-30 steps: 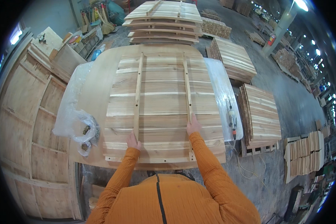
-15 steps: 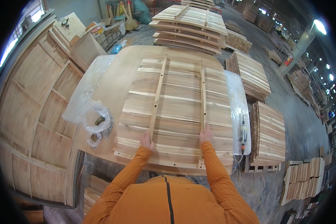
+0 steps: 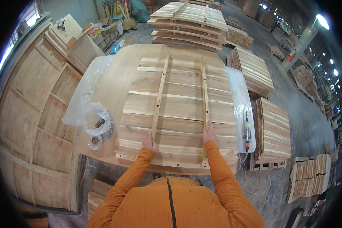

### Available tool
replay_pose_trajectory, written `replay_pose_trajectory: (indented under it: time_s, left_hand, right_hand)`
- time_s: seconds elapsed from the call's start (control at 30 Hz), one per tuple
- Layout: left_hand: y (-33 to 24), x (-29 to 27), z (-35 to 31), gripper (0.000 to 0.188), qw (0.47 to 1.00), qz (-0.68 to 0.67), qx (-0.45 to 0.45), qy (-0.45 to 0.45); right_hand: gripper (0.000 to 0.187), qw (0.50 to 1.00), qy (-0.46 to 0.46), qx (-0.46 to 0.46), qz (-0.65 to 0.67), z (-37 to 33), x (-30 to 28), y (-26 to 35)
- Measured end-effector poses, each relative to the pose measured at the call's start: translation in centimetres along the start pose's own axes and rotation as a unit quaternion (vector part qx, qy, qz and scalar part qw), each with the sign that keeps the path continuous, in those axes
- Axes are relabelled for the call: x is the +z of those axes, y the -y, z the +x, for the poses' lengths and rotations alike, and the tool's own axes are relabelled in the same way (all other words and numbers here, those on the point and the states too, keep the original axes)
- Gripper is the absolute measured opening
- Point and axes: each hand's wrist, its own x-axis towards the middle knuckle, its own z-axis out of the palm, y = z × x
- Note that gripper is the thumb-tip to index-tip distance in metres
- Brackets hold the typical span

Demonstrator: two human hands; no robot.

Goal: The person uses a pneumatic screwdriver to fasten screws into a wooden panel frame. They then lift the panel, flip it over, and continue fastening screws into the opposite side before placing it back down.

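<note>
A wide slatted wooden panel [image 3: 181, 104] lies flat in front of me. Two long wooden battens with dark holes run across its slats, a left batten [image 3: 160, 89] and a right batten [image 3: 205, 89]. My left hand [image 3: 149, 141] is closed around the near part of the left batten. Level with it, my right hand [image 3: 209, 134] grips the right batten, fingers wrapped at its side. Another drilled strip [image 3: 167, 163] lies along the panel's near edge. Left of the panel sits an open clear plastic bag [image 3: 105, 125] of small brassy pieces, probably screws.
Beneath the panel is a brown-topped work table [image 3: 106, 91]. A corded or air-fed screwdriver [image 3: 247, 135] lies on plastic wrap at the right. Stacked panels [image 3: 188, 17] stand beyond the table, more stacks [image 3: 275, 129] to the right. A large wooden frame [image 3: 38, 125] leans at the left.
The whole view has shifted slightly. Both hands keep their grip on the battens, at nearly the same places on the panel.
</note>
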Motion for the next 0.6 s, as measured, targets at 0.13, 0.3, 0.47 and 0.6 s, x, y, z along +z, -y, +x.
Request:
replay_pose_trajectory:
  time_s: [0.13,0.3,0.47,0.6]
  left_hand:
    - [0.9,-0.9,-0.3,0.070,1.000,0.018,0.000,0.007]
    - [0.2,-1.7,1.0,0.060,0.994,-0.069,-0.009,-0.079]
    - [7.8,-13.4,7.8,0.027,0.960,-0.118,-0.109,-0.231]
    - [16.6,-24.3,10.7,0.026,0.946,0.012,-0.242,-0.216]
  right_hand:
    - [0.053,0.998,0.055,0.030,-0.006,-0.1,0.4,1.6]
    - [0.052,0.998,0.020,-0.052,0.025,0.2,0.0,-0.4]
    - [0.047,0.958,-0.022,0.104,0.267,-2.2,-3.0,-2.8]
    - [0.034,0.928,-0.068,0.162,0.329,-5.8,-5.7,-4.5]
